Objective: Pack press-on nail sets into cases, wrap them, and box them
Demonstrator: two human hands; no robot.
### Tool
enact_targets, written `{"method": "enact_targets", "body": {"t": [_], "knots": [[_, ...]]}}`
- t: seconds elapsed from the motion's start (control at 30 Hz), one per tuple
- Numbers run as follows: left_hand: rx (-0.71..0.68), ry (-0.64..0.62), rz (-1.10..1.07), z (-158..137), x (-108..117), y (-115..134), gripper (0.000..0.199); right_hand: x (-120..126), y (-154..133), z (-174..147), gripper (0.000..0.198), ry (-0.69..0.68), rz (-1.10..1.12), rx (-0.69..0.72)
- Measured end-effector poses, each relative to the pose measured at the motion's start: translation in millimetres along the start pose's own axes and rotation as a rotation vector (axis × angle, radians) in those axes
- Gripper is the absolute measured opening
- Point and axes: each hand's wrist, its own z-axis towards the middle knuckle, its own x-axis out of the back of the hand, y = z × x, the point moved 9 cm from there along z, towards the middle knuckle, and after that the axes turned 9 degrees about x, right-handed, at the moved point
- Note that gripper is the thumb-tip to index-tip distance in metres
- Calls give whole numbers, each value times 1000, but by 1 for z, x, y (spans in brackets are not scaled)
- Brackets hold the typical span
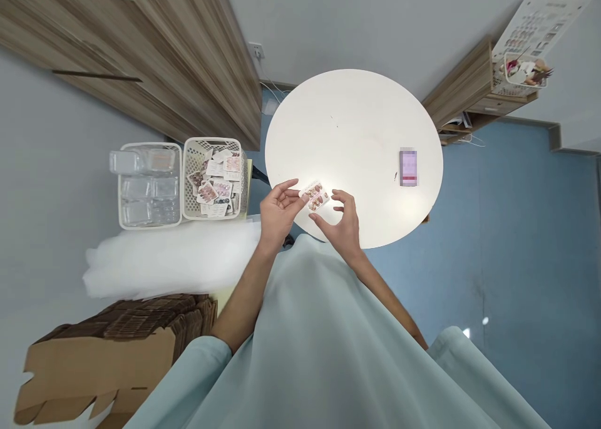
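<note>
Between my hands is a small white card of press-on nails point(315, 196), with brown and gold nails in rows on it. My left hand point(278, 213) pinches the card at its left edge, thumb on top. Close to the card's right side, my right hand point(344, 225) has its thumb and fingers apart in a curve, with a gap to the card. Both hands are over the near edge of the round white table point(347, 116). To the left, a white basket point(189, 206) holds many similar nail cards point(218, 185).
A blurred purple phone-like rectangle point(408, 167) lies on the table's right side. Clear plastic boxes point(150, 188) fill another basket at left. Below are white packing sheets point(173, 260) and stacked cardboard boxes point(103, 360). Wooden cabinets point(197, 47) stand behind; a shelf basket point(526, 72) is far right.
</note>
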Motion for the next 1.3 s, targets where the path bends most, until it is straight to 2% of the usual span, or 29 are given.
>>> {"method": "enact_targets", "body": {"t": [0.17, 0.27, 0.4, 0.53, 0.6, 0.7, 0.93, 1.17, 1.3], "knots": [[13, 6, 20, -6, -8, -1, 53, -9, -6, -1, 40, -37, -66, 78], [14, 2, 13, -8, -12, 0, 55, -9, -1, 0, 38, -32, 15, 53], [-2, -48, 24, -8, -15, 2, 57, -9, 17, 3, 45, -90, 342, -138], [100, -104, 8, -4, -15, -9, 58, -30, 29, -6, 57, -374, 734, -399], [155, -142, -14, -3, -18, -15, 57, -35, 32, -11, 66, -446, 844, -452], [186, -163, -47, -4, -22, -18, 54, -37, 38, -15, 69, -454, 921, -466], [185, -112, -20, -5, -31, -15, 51, -30, 52, -15, 72, -459, 907, -469], [136, 18, 88, -8, -42, -16, 59, -13, 59, 6, 50, -414, 741, -385], [180, 17, 54, -11, -52, -26, 68, -6, 59, 12, 47, -403, 608, -295]]}}
